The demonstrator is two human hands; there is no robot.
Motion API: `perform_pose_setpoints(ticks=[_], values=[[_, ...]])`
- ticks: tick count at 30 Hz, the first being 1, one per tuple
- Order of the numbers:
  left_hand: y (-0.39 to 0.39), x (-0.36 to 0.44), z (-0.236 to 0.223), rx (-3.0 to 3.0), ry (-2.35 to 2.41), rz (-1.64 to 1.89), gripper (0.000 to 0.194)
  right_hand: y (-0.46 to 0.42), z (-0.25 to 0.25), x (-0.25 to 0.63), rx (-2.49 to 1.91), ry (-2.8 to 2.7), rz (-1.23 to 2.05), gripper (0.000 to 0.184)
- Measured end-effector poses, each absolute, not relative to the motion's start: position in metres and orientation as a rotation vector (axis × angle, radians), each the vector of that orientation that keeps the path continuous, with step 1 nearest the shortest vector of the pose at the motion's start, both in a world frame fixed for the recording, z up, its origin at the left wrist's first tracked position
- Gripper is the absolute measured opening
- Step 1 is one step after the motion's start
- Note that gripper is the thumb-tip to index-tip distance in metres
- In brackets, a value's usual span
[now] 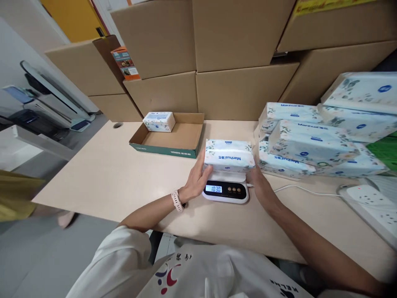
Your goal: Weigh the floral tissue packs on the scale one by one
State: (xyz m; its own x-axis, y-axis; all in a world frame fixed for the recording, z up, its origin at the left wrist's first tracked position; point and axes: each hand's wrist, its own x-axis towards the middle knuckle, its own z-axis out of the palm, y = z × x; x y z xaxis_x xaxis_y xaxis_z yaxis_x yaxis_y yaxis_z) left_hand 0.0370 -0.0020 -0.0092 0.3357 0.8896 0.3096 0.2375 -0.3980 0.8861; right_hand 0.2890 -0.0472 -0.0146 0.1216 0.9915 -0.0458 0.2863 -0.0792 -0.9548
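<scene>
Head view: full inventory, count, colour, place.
Table: 1, pale wood, centre
Scale: 1, white/black, centre
Tray: 1, green/brown, left of scale
Tissue packs: 8 visible, white/blue, over scale, in tray, piled right
Cable: 1, white, right of scale
Power strip: 1, white, right
Boxes: about 8, brown, behind
Carton: 1, orange, among boxes
Unclear item: 1, green, right edge
Door: 1, yellow, upper left
Equipment: count unclear, white/dark, left
Other person: 1, yellow garment, left
Shirt: 1, white, bottom
Wristband: 1, pink, left wrist
Left hand: 1, bare, pack's left
Right hand: 1, bare, pack's right
</scene>
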Motion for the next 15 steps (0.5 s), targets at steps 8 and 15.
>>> perform_pose_setpoints(ticks=[8, 15], values=[[0.052, 0.012, 0.045, 1.973, 0.854, 1.733, 0.073, -0.009, 0.055, 0.241, -1.135, -1.71, 0.856, 0.083], [0.138, -0.064, 0.055, 1.98, 1.274, 1.542, 0.089, 0.09, 0.071, 0.177, -1.339, -2.062, 0.77, 0.082]])
